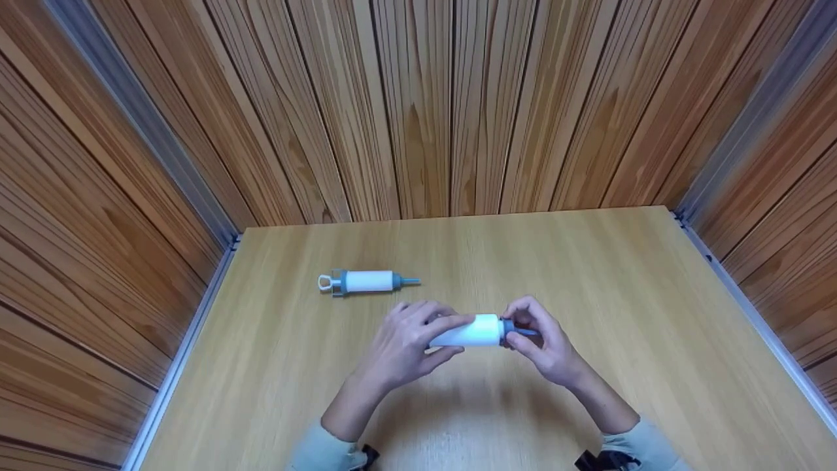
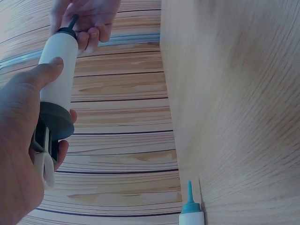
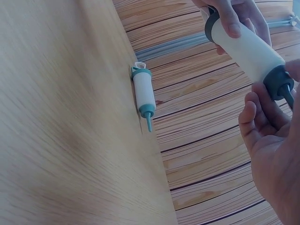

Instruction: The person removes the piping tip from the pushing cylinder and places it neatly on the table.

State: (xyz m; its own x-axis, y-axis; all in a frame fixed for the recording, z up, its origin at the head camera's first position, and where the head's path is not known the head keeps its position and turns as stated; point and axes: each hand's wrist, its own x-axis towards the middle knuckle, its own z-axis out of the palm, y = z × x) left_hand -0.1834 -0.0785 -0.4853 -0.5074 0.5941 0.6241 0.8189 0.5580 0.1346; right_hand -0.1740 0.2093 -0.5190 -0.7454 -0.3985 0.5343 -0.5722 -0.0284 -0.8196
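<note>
A large plastic syringe (image 1: 482, 331) with a white barrel and blue-grey end caps is held roughly level above the table, its thin nozzle pointing right. My left hand (image 1: 407, 345) grips the barrel near the plunger end, with the thumb along the white side in the left wrist view. A white pull ring (image 2: 48, 169) shows below that palm. At the nozzle end, my right hand (image 1: 550, 345) pinches the dark cap (image 3: 278, 80) between thumb and fingers. A second, similar syringe (image 1: 369, 281) lies on the table beyond the left hand, its nozzle also to the right.
Light wood table (image 1: 274, 392) lies under both hands. Wood-plank walls (image 1: 425, 118) stand behind it and at both sides, with metal rails (image 1: 189, 347) along the side edges.
</note>
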